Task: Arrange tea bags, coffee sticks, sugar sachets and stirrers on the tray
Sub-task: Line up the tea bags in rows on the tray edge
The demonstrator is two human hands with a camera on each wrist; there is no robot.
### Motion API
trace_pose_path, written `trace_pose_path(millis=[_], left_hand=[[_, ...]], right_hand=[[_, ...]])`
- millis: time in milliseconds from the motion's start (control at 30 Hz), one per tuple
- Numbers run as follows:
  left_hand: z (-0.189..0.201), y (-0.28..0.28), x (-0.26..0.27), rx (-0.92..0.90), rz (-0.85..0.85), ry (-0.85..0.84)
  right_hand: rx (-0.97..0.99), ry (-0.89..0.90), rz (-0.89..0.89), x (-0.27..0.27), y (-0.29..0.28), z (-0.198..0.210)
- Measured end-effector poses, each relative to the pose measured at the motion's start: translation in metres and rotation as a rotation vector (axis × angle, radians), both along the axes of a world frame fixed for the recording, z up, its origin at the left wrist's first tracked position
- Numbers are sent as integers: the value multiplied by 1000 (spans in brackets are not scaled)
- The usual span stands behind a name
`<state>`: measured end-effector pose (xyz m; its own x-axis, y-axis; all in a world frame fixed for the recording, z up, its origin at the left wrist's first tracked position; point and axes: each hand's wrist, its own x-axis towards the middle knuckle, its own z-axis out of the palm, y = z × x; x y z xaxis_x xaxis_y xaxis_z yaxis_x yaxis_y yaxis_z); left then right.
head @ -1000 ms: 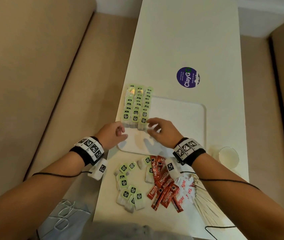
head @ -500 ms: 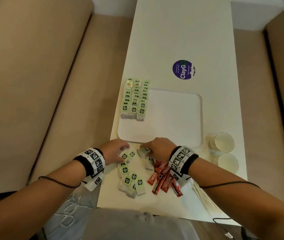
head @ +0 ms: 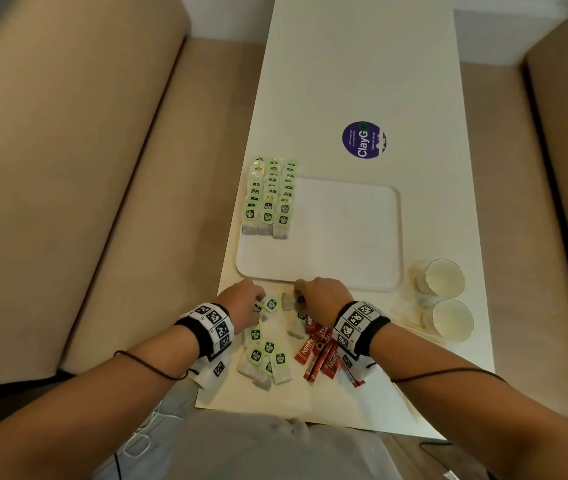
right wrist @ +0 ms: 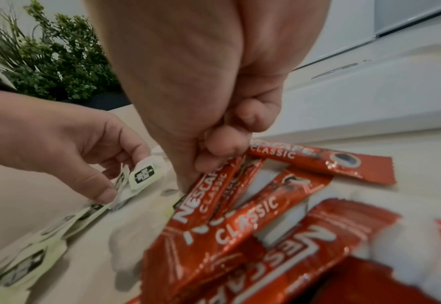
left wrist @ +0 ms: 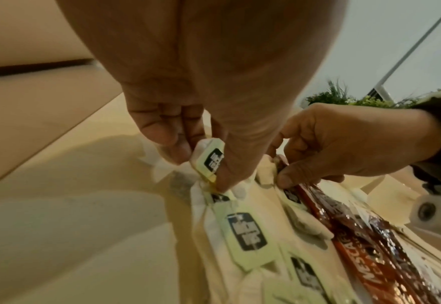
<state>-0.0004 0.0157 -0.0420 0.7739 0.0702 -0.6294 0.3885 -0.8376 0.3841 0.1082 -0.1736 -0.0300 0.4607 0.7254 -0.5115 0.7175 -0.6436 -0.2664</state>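
A white tray (head: 344,237) lies mid-table, with three rows of green-tagged tea bags (head: 268,199) along its left side. In front of it lie loose tea bags (head: 265,358) and red coffee sticks (head: 320,356). My left hand (head: 258,303) is at the pile's left end and pinches one tea bag's tag (left wrist: 210,160) between thumb and fingers. My right hand (head: 298,294), fingers curled, pinches another tea bag (head: 288,301) at the pile's far edge, its knuckles over a coffee stick (right wrist: 209,197). The right wrist hides part of the pile.
Two clear plastic cups (head: 445,277) (head: 452,320) stand right of the tray near the table's right edge. A round purple sticker (head: 364,139) sits beyond the tray. Beige sofa cushions (head: 67,168) flank the narrow table on both sides.
Both hands have drawn back from the tea bag rows on the tray to the loose pile at the front. Each now has its fingers on a tea bag.
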Motion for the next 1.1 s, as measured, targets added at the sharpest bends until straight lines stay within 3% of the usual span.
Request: trace_pose_path(millis=[333, 600, 800, 933, 1000, 1100], left_hand=[[7, 12, -1, -255, 214, -120], [28, 15, 8, -429, 356, -208], [49, 1, 20, -709, 414, -120], [61, -8, 25, -880, 636, -12], [64, -8, 25, -908, 667, -5], [65, -8, 24, -879, 578, -39]], right_hand=[[267, 61, -86, 1, -14, 16], [370, 204, -38, 2, -10, 34], [505, 388, -85, 5, 6, 56], [480, 412, -226, 11, 13, 59], [484, 413, -260, 12, 15, 59], [497, 393, -297, 13, 16, 58]])
